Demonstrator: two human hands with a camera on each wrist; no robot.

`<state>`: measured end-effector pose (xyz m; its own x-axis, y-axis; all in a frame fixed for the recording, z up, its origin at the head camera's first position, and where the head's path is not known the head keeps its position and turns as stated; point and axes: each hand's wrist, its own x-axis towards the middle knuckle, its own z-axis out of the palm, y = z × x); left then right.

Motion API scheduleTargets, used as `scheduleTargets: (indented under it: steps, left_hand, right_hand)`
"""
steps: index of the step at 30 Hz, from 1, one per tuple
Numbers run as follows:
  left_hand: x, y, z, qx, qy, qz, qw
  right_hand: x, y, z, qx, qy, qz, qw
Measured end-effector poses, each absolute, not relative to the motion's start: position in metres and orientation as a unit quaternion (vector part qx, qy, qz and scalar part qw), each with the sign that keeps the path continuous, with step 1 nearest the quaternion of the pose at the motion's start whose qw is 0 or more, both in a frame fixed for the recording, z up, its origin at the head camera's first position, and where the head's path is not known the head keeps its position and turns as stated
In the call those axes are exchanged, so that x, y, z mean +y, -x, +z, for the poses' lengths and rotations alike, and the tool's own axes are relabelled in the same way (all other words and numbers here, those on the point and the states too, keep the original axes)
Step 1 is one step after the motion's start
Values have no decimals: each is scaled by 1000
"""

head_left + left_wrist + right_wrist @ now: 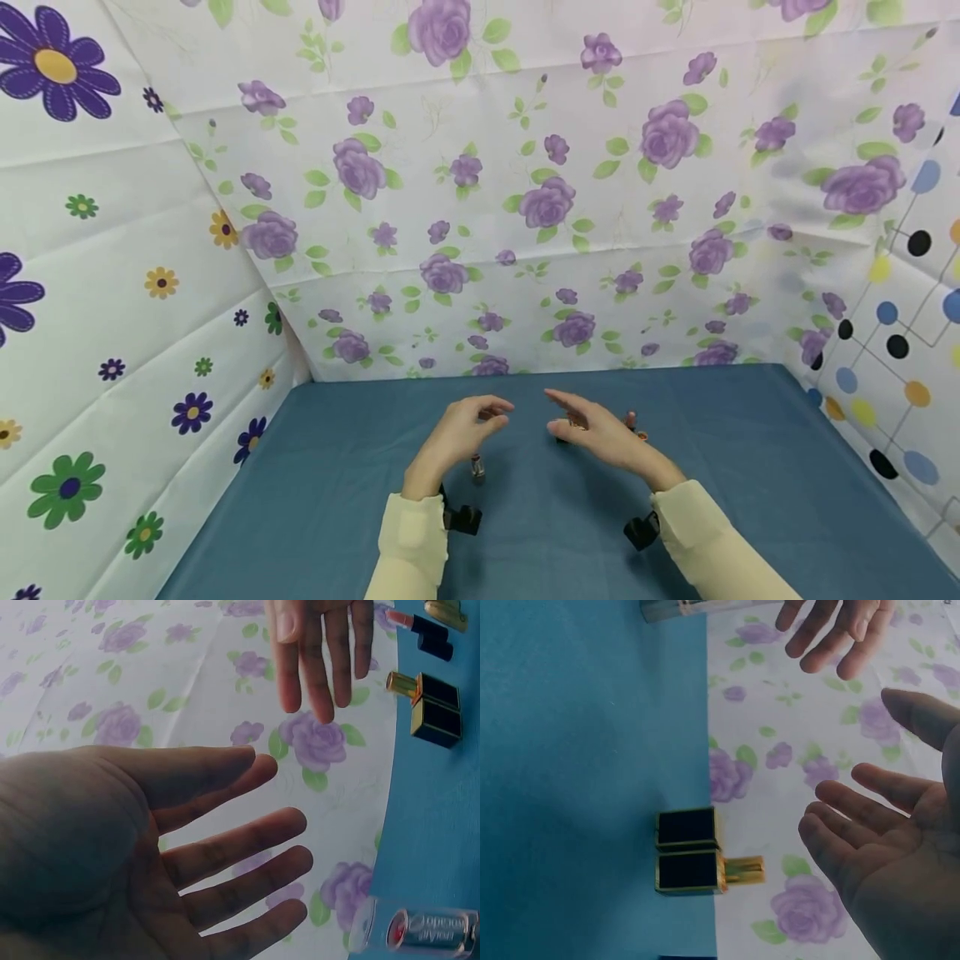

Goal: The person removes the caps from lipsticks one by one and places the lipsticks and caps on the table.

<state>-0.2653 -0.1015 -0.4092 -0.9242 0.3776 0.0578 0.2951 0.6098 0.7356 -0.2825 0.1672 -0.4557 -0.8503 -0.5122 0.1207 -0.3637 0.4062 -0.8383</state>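
Note:
My left hand (465,429) and right hand (596,429) are held apart above the table, palms facing, fingers extended or loosely bent, with nothing in them. Below the left hand stands a small clear lip gloss tube (477,468); printed lettering shows on the tube (431,932) in the left wrist view. A black-and-gold lipstick (688,871) stands uncapped beside its black cap (686,827); in the head view the right hand partly covers it. Farther right are a pink-tipped lipstick (424,625), with a black piece beside it, and a gold-coloured item (448,611) cut off by the frame.
A blue-green cloth (330,500) covers the table. Behind it hangs a sheet with purple roses (450,317), and patterned sheets enclose the left (112,317) and right sides. A small black camera mount (465,520) sits at each wrist.

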Motion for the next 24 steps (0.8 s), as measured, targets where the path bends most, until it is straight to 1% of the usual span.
scheduleTargets:
  steps: [6, 16, 24]
  left_hand:
    - [-108, 263, -414, 905, -183, 379, 69]
    - [-113, 260, -417, 919, -180, 323, 137]
    - [-112, 261, -417, 922, -169, 305, 166]
  right_hand:
    - [162, 282, -463, 814, 271, -501, 112]
    - [156, 282, -472, 813, 267, -487, 173]
    - [153, 282, -479, 819, 261, -480, 176]
